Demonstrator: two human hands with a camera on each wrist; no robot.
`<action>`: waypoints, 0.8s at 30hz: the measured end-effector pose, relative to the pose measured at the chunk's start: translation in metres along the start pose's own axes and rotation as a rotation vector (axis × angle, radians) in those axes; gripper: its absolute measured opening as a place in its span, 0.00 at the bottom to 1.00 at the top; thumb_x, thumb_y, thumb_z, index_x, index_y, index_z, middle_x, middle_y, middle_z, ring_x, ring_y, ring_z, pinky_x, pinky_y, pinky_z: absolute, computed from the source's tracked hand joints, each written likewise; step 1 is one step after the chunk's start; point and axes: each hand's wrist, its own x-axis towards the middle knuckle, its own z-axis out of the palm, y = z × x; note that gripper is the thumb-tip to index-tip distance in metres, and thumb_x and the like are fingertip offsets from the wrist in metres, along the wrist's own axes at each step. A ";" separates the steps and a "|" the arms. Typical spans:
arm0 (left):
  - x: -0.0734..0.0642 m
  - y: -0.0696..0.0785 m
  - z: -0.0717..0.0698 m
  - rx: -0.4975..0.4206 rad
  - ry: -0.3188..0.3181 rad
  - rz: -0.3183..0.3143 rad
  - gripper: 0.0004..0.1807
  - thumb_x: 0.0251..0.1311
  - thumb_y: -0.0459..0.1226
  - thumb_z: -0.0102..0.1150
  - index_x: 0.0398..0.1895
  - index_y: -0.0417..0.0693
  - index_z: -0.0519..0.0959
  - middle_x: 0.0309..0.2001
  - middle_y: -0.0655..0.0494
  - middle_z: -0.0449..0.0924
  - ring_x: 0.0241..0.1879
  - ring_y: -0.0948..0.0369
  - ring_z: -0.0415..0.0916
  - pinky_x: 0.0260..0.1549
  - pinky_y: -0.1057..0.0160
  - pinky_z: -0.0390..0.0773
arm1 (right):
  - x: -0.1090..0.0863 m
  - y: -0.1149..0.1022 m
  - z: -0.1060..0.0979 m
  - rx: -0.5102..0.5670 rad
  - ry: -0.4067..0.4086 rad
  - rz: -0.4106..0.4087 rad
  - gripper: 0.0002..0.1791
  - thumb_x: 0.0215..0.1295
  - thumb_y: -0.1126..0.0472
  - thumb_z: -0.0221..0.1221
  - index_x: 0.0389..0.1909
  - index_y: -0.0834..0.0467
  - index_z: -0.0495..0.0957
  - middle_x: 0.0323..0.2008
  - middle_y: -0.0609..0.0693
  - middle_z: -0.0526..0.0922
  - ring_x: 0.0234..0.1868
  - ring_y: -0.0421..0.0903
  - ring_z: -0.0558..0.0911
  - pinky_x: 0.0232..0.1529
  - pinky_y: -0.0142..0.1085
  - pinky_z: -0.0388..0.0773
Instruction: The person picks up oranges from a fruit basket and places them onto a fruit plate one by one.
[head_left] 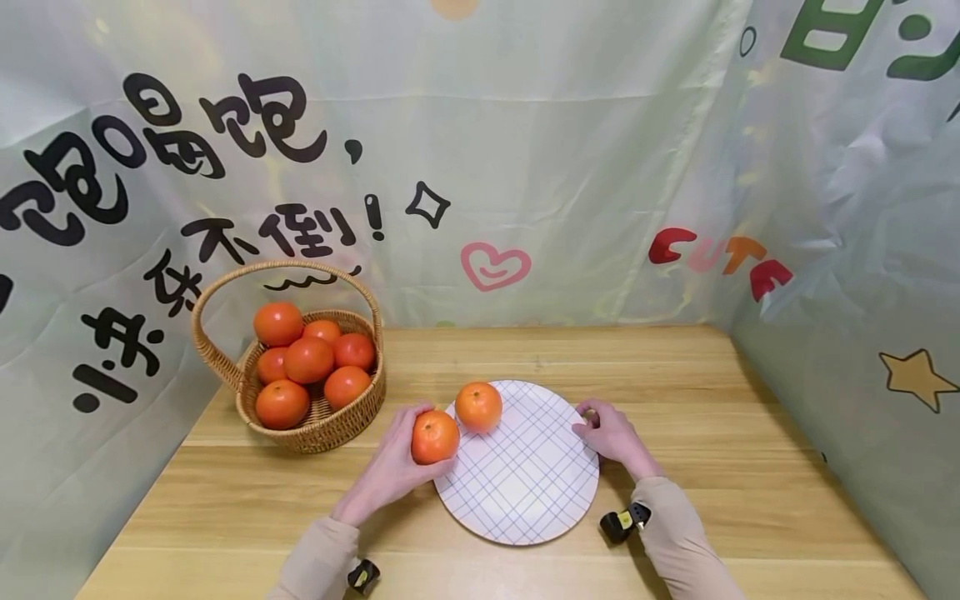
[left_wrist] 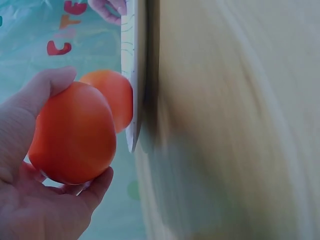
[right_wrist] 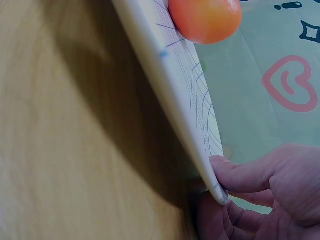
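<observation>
My left hand point(head_left: 397, 454) holds a round, smooth orange-red fruit point(left_wrist: 75, 132) just over the left rim of the plate. Thumb and fingers curl round its sides. A second orange-red fruit point(head_left: 478, 407) sits on the plate's upper left, close beside the held one. The round white plate point(head_left: 521, 467) has a blue crossed-line pattern. At its right edge my right hand point(head_left: 611, 432) pinches the rim, thumb on top and fingers underneath, as the right wrist view shows. That view also shows a dark shadow below the plate.
A wicker basket point(head_left: 330, 433) with a tall arched handle stands at the back left, holding several similar orange-red fruits point(head_left: 309, 360). The wooden table point(head_left: 675, 367) meets a printed cloth point(head_left: 585, 167) at the back and sides.
</observation>
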 end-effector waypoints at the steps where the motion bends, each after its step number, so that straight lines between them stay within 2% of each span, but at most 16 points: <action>1: 0.000 0.000 0.001 0.002 -0.004 0.001 0.44 0.46 0.44 0.79 0.68 0.49 0.67 0.60 0.50 0.71 0.55 0.55 0.75 0.56 0.49 0.77 | 0.000 0.000 0.000 0.001 0.000 -0.002 0.17 0.68 0.63 0.59 0.54 0.66 0.75 0.30 0.54 0.73 0.29 0.47 0.73 0.28 0.36 0.70; 11: 0.001 -0.001 0.006 0.002 -0.018 0.031 0.47 0.44 0.45 0.80 0.68 0.45 0.67 0.60 0.48 0.71 0.55 0.53 0.75 0.56 0.48 0.77 | 0.000 0.001 0.001 0.008 0.003 0.004 0.16 0.69 0.64 0.59 0.54 0.66 0.75 0.30 0.53 0.73 0.29 0.47 0.73 0.27 0.36 0.70; 18: 0.002 -0.001 0.009 -0.001 -0.031 0.020 0.47 0.43 0.45 0.80 0.68 0.46 0.67 0.58 0.51 0.72 0.54 0.57 0.75 0.55 0.51 0.78 | 0.000 0.000 0.001 0.005 0.004 0.009 0.16 0.68 0.64 0.59 0.54 0.66 0.75 0.30 0.53 0.73 0.29 0.47 0.73 0.28 0.36 0.70; 24: 0.003 -0.002 0.013 0.005 -0.048 0.021 0.48 0.43 0.45 0.80 0.68 0.45 0.67 0.58 0.50 0.72 0.55 0.55 0.75 0.56 0.50 0.77 | -0.001 -0.001 0.000 0.010 -0.002 0.015 0.17 0.69 0.63 0.59 0.56 0.66 0.74 0.31 0.54 0.73 0.29 0.47 0.73 0.26 0.36 0.72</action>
